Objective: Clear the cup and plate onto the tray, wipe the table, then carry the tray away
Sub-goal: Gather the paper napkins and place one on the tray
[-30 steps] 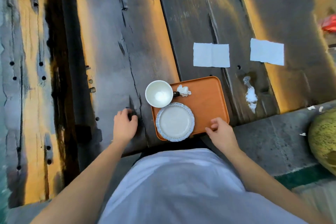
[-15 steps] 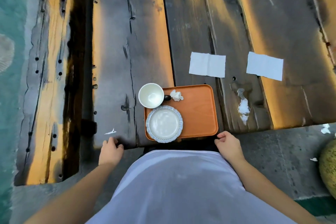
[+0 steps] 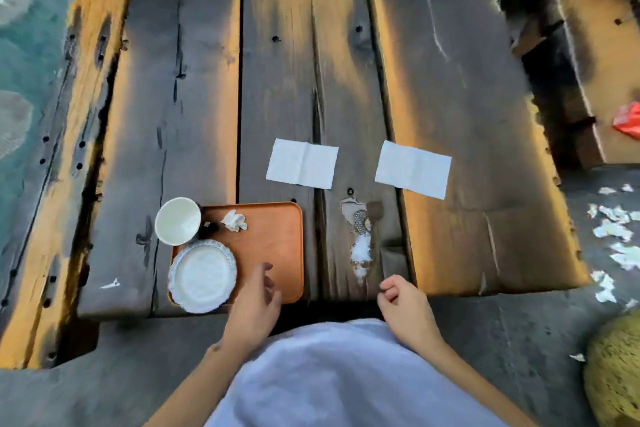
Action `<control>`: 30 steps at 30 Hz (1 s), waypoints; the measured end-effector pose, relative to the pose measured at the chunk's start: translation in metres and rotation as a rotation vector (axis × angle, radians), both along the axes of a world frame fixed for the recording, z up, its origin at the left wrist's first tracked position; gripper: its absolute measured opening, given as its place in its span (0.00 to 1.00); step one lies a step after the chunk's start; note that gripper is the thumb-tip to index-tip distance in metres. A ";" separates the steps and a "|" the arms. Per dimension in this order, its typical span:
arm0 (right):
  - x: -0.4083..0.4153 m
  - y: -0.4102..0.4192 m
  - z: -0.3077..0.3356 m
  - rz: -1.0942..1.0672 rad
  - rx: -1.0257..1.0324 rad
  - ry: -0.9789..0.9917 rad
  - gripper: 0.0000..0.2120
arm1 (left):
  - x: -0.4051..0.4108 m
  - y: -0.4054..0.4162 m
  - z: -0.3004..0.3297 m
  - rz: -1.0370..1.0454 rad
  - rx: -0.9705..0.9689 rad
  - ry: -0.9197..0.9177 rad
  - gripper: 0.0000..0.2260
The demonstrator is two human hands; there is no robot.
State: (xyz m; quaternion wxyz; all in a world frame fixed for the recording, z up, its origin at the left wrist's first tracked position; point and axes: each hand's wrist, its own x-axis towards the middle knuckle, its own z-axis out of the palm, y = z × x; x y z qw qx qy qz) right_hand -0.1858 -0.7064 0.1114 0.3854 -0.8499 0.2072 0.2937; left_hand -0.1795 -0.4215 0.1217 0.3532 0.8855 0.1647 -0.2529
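An orange tray (image 3: 273, 243) lies at the near edge of the dark plank table (image 3: 433, 80). A white cup (image 3: 178, 221) stands at the tray's far left corner, overhanging it. A white scalloped plate (image 3: 202, 276) lies on the tray's near left part. A crumpled white tissue (image 3: 234, 220) rests on the tray beside the cup. My left hand (image 3: 254, 302) hovers over the tray's near right corner, fingers apart and empty. My right hand (image 3: 401, 302) is at the table edge to the right of the tray, fingers curled in, holding nothing.
Two flat white napkins (image 3: 302, 164) (image 3: 412, 169) lie beyond the tray. A white spill (image 3: 360, 246) marks the plank to the tray's right. Paper scraps (image 3: 613, 236) litter the floor at right, near a yellow-green round object (image 3: 616, 378). A cardboard box (image 3: 599, 55) stands far right.
My left hand has moved right from the table edge to above the tray's near right corner. My right hand stays at the table edge. The view has shifted left.
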 end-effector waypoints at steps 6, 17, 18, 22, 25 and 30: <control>0.085 -0.047 -0.025 -0.226 -0.107 -0.123 0.05 | 0.096 -0.028 -0.026 -0.009 0.157 -0.127 0.12; 0.210 -0.059 -0.059 -0.376 -0.263 -0.244 0.11 | 0.231 -0.087 -0.065 0.312 0.210 -0.173 0.14; 0.212 -0.060 -0.062 -0.371 -0.272 -0.241 0.11 | 0.234 -0.089 -0.067 0.345 0.212 -0.184 0.14; 0.222 -0.061 -0.069 -0.362 -0.316 -0.220 0.13 | 0.251 -0.089 -0.073 0.369 0.243 -0.191 0.16; 0.227 -0.060 -0.069 -0.323 -0.318 -0.194 0.13 | 0.262 -0.084 -0.076 0.325 0.258 -0.124 0.17; 0.230 -0.059 -0.069 -0.296 -0.352 -0.176 0.13 | 0.270 -0.075 -0.084 0.289 0.265 -0.045 0.16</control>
